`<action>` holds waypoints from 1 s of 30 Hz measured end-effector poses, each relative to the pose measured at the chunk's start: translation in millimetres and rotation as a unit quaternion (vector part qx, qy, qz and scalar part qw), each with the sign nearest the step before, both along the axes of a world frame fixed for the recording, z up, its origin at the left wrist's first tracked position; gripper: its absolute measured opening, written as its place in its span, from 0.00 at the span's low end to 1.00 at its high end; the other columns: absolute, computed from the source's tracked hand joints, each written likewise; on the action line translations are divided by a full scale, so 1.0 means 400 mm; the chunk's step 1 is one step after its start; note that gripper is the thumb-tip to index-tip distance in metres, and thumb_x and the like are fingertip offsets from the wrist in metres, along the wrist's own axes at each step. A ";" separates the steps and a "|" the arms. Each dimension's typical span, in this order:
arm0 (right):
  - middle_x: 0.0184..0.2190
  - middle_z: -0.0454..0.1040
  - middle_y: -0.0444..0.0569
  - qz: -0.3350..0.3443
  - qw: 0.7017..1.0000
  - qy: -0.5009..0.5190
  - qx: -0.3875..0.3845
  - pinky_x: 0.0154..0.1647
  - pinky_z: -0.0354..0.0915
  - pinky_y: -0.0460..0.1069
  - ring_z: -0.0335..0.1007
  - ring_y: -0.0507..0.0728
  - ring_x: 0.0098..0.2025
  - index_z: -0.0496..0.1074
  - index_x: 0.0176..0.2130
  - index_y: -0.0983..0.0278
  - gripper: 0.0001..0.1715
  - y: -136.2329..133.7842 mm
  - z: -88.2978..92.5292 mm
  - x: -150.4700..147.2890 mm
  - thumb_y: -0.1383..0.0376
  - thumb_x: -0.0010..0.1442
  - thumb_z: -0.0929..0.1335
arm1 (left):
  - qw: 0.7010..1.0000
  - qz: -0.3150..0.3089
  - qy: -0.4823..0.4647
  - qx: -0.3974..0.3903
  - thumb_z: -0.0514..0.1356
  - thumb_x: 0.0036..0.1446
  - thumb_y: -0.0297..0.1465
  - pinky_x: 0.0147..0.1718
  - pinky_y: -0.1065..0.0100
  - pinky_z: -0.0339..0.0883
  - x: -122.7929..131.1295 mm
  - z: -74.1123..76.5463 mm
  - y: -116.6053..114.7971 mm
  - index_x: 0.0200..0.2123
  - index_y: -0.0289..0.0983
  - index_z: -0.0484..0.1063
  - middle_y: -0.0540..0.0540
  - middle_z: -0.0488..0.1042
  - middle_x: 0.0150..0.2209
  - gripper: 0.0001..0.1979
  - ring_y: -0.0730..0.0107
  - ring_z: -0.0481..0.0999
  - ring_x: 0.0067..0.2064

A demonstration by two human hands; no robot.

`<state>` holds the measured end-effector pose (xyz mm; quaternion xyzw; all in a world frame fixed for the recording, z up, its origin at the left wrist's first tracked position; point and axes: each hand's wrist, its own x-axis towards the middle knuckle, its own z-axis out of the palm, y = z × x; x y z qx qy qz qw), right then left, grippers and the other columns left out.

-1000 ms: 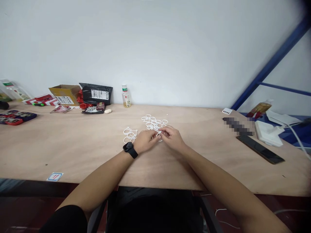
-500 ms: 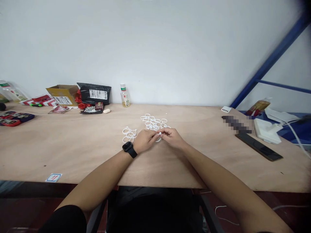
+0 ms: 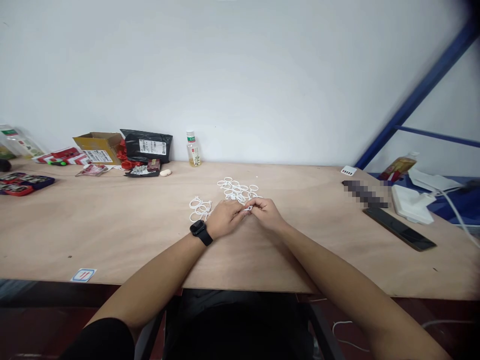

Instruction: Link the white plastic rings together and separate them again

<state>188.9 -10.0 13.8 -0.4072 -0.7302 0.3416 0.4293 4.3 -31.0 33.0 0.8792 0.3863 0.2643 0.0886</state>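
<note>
Close together above the middle of the table, my left hand [image 3: 224, 219] and my right hand [image 3: 267, 212] pinch one white plastic curtain ring [image 3: 249, 208] between their fingertips. Its small eyelet shows at the right fingertips, while most of the ring is covered by my fingers. Just behind my hands lies a loose pile of similar white rings [image 3: 237, 189]. A smaller group of white rings [image 3: 198, 209] rests to the left of my left hand, partly hidden by it. A black watch [image 3: 200, 231] is on my left wrist.
At the back stand a drink bottle [image 3: 194, 150], a black parcel bag [image 3: 146, 145] and a cardboard box [image 3: 99, 148]. To the right lie a dark phone [image 3: 399, 229] and a white power adapter [image 3: 412, 204]. A numbered label [image 3: 83, 275] sits at the table's front edge [image 3: 240, 288].
The held ring has turned between my fingers: its loop hung below my fingertips earlier and is now mostly hidden, with the eyelet tilted. Both hands stay in nearly the same place.
</note>
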 end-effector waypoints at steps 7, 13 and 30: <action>0.44 0.76 0.50 0.033 0.998 -0.040 0.026 0.40 0.68 0.50 0.71 0.53 0.36 0.68 0.56 0.61 0.27 0.023 -0.014 0.014 0.63 0.57 0.66 | 0.995 0.092 0.035 0.017 0.49 0.65 0.40 0.42 0.62 0.58 -0.027 0.022 0.018 0.29 0.37 0.73 0.44 0.76 0.31 0.19 0.64 0.72 0.38; 0.51 0.71 0.52 -0.062 0.954 -0.273 0.109 0.52 0.63 0.52 0.68 0.57 0.49 0.72 0.52 0.62 0.22 0.078 -0.036 0.066 0.71 0.58 0.63 | 0.970 0.167 0.178 0.004 0.48 0.61 0.38 0.43 0.55 0.55 -0.077 0.031 0.044 0.21 0.35 0.72 0.39 0.77 0.28 0.22 0.58 0.73 0.36; 0.47 0.69 0.54 -0.204 0.900 -0.384 -0.007 0.42 0.62 0.50 0.70 0.60 0.44 0.71 0.50 0.59 0.24 0.105 -0.050 0.102 0.51 0.59 0.67 | 0.967 0.204 0.152 -0.003 0.53 0.58 0.47 0.44 0.54 0.57 -0.076 0.010 0.049 0.27 0.37 0.75 0.39 0.79 0.32 0.21 0.53 0.73 0.40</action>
